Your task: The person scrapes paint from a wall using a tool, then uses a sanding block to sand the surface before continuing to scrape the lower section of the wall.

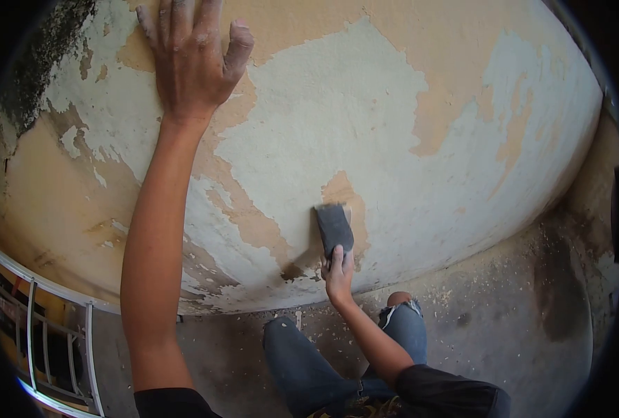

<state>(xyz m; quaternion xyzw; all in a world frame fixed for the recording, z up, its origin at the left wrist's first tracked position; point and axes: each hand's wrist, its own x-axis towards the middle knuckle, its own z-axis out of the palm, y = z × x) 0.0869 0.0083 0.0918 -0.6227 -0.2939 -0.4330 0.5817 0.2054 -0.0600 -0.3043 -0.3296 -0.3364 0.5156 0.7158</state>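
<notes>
Plainly enough from my remote seat, I see the left hand [193,78] open, its fingers spread high against the peeling wall [323,111], while the right hand [339,276] grips a dark flat tool [334,228] lower down, the tool's far edge over a tan patch [339,187] in the pale paint. Below, I have two knees in torn blue jeans [299,355] above a pale-speckled grey floor [490,313], and at lower left a barred metal frame [94,355] whose dim contents I cannot tell.
</notes>
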